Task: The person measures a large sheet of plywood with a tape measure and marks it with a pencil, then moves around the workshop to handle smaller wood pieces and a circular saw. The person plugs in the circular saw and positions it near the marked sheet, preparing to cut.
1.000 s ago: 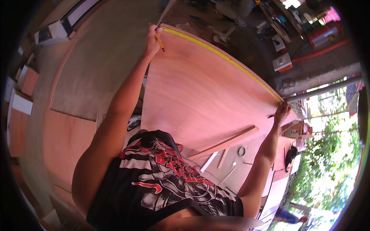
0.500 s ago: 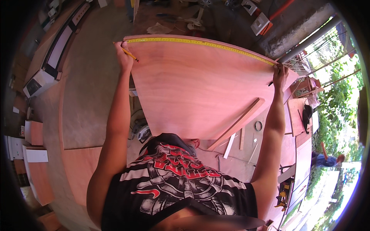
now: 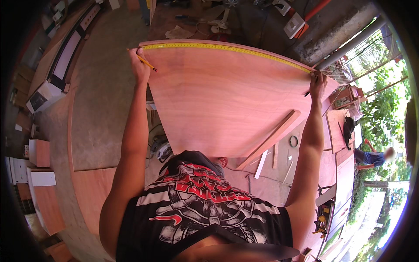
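Observation:
A yellow tape measure [image 3: 227,48] is drawn out along the far edge of a large reddish plywood sheet [image 3: 209,96]. At the sheet's far left corner, my left hand [image 3: 140,65] is closed with a yellow pencil [image 3: 147,63] between its fingers, its thumb by the tape's left end. Over at the far right, my right hand [image 3: 318,83] is closed around the tape's other end at the sheet's edge. A small dark piece pokes out under that hand; its kind is unclear. Both arms are stretched wide.
A wooden strip [image 3: 270,137] leans across the sheet's near right part. A circular saw [image 3: 164,151] lies on the floor below its left edge. Long boxes [image 3: 61,74] stand at the left. Another person [image 3: 371,157] is outside at the right.
My hands and the tape stay almost in place. The person outside at the right has shifted upward in view.

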